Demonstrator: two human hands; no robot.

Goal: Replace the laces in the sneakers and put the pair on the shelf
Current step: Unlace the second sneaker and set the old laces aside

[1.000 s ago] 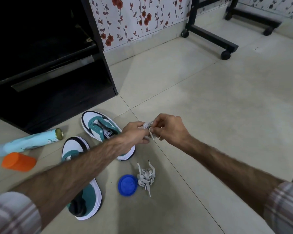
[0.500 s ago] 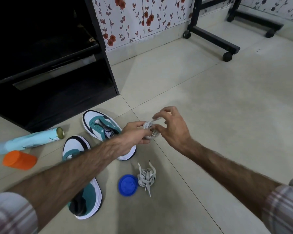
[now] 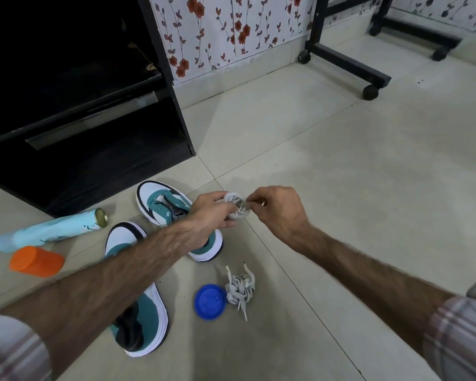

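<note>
You're looking down at a pale beige tiled floor [image 3: 341, 174] with thin grout lines, floral wallpaper [image 3: 231, 31] of red flowers and dark leaves behind, a black shelf unit [image 3: 80, 105] at your left, a black wheeled stand [image 3: 346, 61] at upper right, soft even light.

Dim, soft light; edges warped, slightly blurred.

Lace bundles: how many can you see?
2. One lace bundle is held between the left hand and right hand; the other bundle lies beside the blue lid.
</note>
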